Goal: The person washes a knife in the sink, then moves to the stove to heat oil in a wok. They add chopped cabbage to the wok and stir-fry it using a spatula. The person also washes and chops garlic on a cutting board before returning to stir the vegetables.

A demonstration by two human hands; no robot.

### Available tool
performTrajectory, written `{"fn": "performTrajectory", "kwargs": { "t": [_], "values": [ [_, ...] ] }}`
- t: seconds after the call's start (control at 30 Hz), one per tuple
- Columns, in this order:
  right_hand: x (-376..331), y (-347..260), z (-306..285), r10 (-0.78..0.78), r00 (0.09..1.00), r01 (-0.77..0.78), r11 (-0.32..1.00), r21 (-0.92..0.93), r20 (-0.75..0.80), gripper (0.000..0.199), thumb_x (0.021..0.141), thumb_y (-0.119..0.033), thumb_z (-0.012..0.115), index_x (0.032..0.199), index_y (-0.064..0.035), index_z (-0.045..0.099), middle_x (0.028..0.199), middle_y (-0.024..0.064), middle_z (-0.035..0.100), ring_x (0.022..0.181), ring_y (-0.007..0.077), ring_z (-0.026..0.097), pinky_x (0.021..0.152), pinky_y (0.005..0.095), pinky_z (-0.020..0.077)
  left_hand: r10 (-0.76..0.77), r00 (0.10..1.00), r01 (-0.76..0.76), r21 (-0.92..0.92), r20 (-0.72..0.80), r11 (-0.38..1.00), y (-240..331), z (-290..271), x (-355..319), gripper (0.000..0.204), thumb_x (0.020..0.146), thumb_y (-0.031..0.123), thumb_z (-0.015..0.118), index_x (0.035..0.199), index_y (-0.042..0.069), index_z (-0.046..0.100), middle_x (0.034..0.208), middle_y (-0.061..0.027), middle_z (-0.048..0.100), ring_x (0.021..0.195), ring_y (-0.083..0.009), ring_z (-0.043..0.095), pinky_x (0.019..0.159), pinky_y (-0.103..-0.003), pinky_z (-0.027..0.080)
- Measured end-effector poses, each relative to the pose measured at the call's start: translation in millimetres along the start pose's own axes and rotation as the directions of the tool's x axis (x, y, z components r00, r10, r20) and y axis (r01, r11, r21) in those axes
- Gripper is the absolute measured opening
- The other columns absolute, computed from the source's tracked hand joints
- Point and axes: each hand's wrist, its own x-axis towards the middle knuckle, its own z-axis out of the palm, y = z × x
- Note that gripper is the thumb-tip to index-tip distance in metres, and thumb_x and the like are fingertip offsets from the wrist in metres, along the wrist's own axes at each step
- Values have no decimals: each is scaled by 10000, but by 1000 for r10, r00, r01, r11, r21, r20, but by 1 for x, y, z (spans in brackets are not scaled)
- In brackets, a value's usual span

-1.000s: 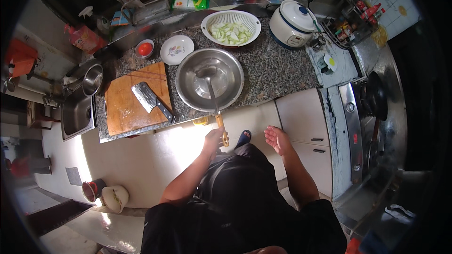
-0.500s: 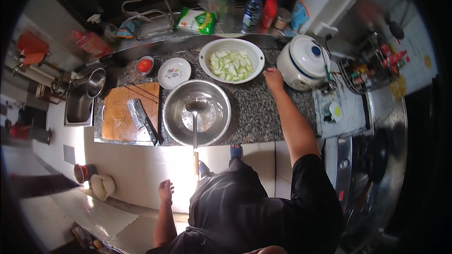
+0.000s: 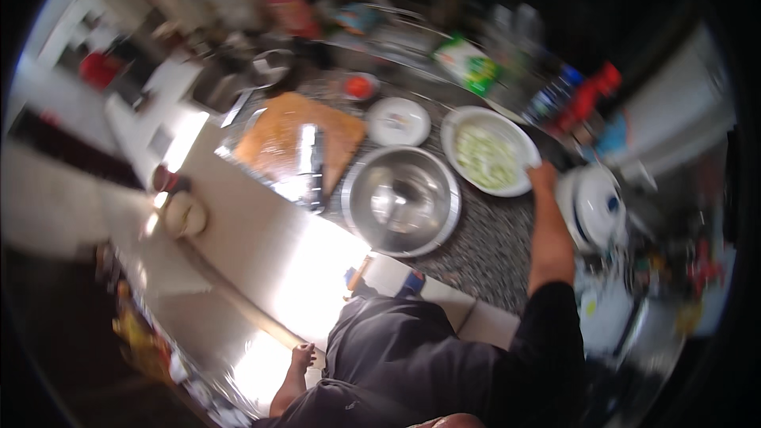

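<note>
At the right rim of a white oval colander (image 3: 452,136), my right hand (image 3: 541,176) is closed on the edge, its fingers blurred. Pale green sliced vegetable pieces (image 3: 485,157) lie inside the colander. My left hand (image 3: 302,355) hangs low beside my body, away from the counter; it holds nothing and its fingers are loosely bent and apart. A large steel basin (image 3: 361,206) sits left of the colander, with a ladle's wooden handle (image 3: 358,273) reaching past its near rim. A small white plate (image 3: 398,121) stands between them at the back.
A wooden cutting board (image 3: 273,139) bears a cleaver (image 3: 309,162) at the left. Behind it is a small bowl with a red tomato (image 3: 357,85). A white rice cooker (image 3: 590,206) stands right of my arm. Bottles (image 3: 555,95) and a green-white packet (image 3: 468,66) line the back ledge.
My right hand has moved from beside the colander onto its right rim. The whole view has turned and blurred, so the counter now slants down to the right. My left hand hangs lower.
</note>
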Motion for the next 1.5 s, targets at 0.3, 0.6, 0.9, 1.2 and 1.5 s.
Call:
{"fn": "performTrajectory", "kwargs": {
  "t": [0.3, 0.6, 0.9, 1.2, 1.5],
  "values": [
    [32, 6, -6, 41, 967, -119, 946, 300, 253, 266, 637, -149, 626, 753, 90, 605, 643, 139, 594, 556, 220, 569, 507, 357, 436, 229, 968, -237, -67, -107, 969, 41, 8, 16, 419, 764, 345, 596, 963, -23, 567, 778, -110, 615, 626, -171, 590, 535, -288, 460],
    [35, 87, -7, -27, 959, -173, 736, 655, 283, 287, 761, -151, 523, 958, 50, 578, 690, 81, 594, 496, 152, 530, 425, 284, 395, 222, 973, -224, -12, -64, 975, 69, 10, 38, 429, 764, 337, 606, 991, -20, 540, 772, -112, 604, 601, -159, 575, 484, -264, 437],
    [-55, 12, -59, 65, 988, -155, 561, 813, 143, 212, 785, -124, 523, 958, -2, 536, 771, 45, 600, 507, 104, 501, 388, 230, 334, 192, 979, -187, -79, 67, 979, 64, 19, 22, 372, 817, 291, 550, 1056, 26, 446, 863, -110, 546, 681, -200, 572, 511, -286, 438],
    [-87, -14, -111, 125, 990, -117, 530, 840, 59, 195, 767, -110, 539, 933, -8, 532, 747, 53, 607, 469, 92, 490, 384, 210, 347, 467, 884, -466, -46, 20, 884, 135, -1, 13, 330, 800, 245, 586, 999, -12, 527, 814, -85, 579, 623, -135, 553, 471, -239, 411],
    [-141, -65, -91, 60, 985, -168, 534, 828, 161, 208, 766, -114, 537, 931, 12, 532, 761, 73, 600, 513, 96, 506, 386, 224, 357, 791, 543, -763, -226, 283, 605, 408, 44, -144, 364, 834, 210, 568, 1108, -17, 488, 968, -91, 567, 815, -163, 581, 676, -270, 480]
  ]
}}
